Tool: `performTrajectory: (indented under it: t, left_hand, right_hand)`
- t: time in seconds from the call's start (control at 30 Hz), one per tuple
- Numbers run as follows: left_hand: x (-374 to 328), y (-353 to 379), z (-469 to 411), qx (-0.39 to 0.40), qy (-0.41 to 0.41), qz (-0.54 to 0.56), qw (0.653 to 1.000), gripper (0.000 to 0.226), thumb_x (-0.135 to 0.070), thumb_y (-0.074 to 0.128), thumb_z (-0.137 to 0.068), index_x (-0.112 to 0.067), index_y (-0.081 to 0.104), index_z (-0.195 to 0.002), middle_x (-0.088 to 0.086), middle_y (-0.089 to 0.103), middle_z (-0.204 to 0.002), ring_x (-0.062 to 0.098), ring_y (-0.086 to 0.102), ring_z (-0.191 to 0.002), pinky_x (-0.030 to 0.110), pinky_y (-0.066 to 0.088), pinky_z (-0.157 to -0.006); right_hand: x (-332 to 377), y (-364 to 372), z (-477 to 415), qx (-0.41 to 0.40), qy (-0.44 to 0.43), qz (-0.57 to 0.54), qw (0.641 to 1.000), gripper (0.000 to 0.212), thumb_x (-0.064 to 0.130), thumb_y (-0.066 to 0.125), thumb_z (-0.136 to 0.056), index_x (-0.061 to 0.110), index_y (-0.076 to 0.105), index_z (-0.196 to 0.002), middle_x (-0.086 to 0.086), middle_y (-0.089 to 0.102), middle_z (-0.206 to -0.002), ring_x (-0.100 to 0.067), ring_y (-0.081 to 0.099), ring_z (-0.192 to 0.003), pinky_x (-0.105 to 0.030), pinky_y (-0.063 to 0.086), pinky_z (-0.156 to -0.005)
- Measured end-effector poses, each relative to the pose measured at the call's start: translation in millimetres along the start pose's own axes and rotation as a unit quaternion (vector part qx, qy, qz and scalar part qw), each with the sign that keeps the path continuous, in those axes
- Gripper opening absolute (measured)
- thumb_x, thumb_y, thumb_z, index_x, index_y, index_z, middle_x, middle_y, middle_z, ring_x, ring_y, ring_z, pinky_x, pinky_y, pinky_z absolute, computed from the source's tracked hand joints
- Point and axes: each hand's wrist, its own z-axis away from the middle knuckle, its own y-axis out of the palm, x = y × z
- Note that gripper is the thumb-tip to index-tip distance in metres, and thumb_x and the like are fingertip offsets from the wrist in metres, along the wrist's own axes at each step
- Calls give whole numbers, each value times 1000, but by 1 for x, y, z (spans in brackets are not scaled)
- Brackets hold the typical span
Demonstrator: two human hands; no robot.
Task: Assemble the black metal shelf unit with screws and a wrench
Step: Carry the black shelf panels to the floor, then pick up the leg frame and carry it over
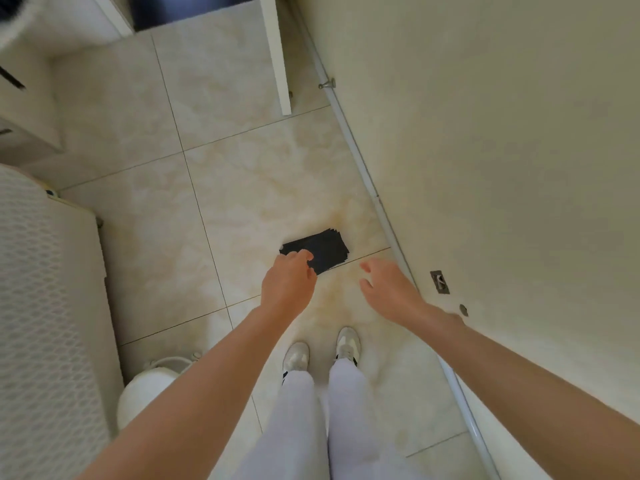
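Pale, marbled floor tiles (242,188) fill the middle of the view, with a cream wall (502,133) running down the right side and a white pipe (363,174) along its foot. A flat black rectangular piece (325,247), the only dark part on the floor, lies on the tiles a little beyond the person's feet, close to the pipe and turned at a slant; its edge looks layered, but what exactly it is cannot be told. The left hand (289,282) reaches forward and covers the near left corner of the black piece in the picture, its fingers loosely bent with nothing seen held in them; whether it touches the piece cannot be told. The right hand (388,289) is stretched out just to the right of the piece, apart from it, palm turned inward and fingers spread and relaxed. Below the hands stand two white shoes (348,344) and white trouser legs (298,427). A small metal plate (440,281) sits on the wall near the right wrist. At the far end a white post (277,53) stands on the floor. On the left are a white textured surface (41,306) and, nearer, a rounded white object (149,389).
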Motion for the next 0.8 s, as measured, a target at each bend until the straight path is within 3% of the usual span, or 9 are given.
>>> performTrajectory:
  t: [0.17, 0.33, 0.63, 0.8]
  left_hand:
    - [-6, -8, 50, 7, 98, -74, 992, 33, -18, 42, -101, -17, 56, -132, -2, 64, -112, 18, 51, -108, 33, 51, -81]
    - [-2, -11, 89, 30, 205, -147, 967, 34, -25, 41, -103, -22, 53, -134, -8, 63, -116, 13, 50, -110, 25, 46, -86]
    - [2, -15, 145, 87, 357, -225, 902, 32, -31, 43, -103, -24, 55, -132, -9, 64, -117, 11, 51, -111, 25, 47, -92]
    - [-24, 5, 181, 133, 455, -257, 842, 32, -28, 43, -103, -24, 54, -133, -9, 64, -117, 10, 52, -111, 26, 47, -90]
  right_hand:
    - [6, 9, 72, -65, 38, -7, 997, 40, 21, 42, -102, 12, 43, -142, -5, 50, -139, -21, 44, -127, -32, 40, -104]
    - [9, 39, 132, -122, 107, -31, 986, 41, 23, 40, -103, 12, 42, -142, -4, 48, -141, -20, 43, -128, -30, 42, -101]
    - [20, 117, 241, -205, 243, -111, 942, 42, 24, 41, -103, 12, 41, -143, -6, 53, -139, -22, 41, -134, -32, 40, -104]
    - [14, 155, 299, -253, 319, -172, 897, 43, 26, 42, -103, 14, 41, -143, -3, 51, -140, -21, 40, -134, -31, 40, -102]
